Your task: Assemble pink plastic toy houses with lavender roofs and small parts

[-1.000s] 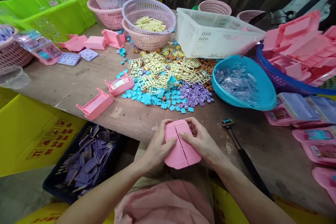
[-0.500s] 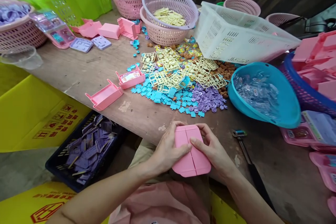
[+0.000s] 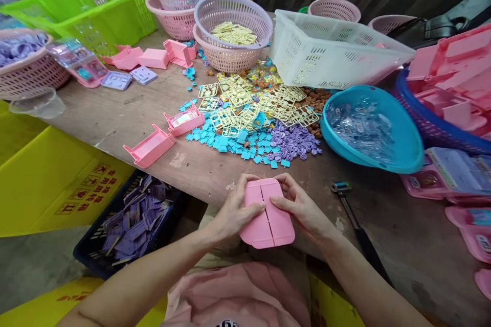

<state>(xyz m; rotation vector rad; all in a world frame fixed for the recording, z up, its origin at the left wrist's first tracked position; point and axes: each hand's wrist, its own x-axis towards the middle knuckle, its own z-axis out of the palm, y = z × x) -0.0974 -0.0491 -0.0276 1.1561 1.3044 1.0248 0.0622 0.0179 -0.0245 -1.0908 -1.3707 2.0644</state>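
A pink plastic case (image 3: 267, 214) with a split down its middle is held at the near edge of the wooden table (image 3: 115, 117). My left hand (image 3: 232, 212) grips its left half, thumb pressed on top. My right hand (image 3: 303, 209) grips the right half the same way, fingers curled behind. Both hands are closed on it. Just beyond lie piles of blue tiles (image 3: 226, 140), purple swirl pieces (image 3: 293, 143) and cream part frames (image 3: 253, 104).
Two open pink trays (image 3: 149, 146) (image 3: 184, 120) lie left of the piles. A blue bowl of clear pieces (image 3: 370, 130) and a black-handled tool (image 3: 358, 232) are on the right. Baskets (image 3: 232, 30), a white crate (image 3: 333, 53) and a green crate (image 3: 95, 10) stand behind. A dark bin of purple cards (image 3: 132, 222) sits below.
The view has swung slightly. Both hands keep hold of the pink case at the table edge, and their grip looks the same.
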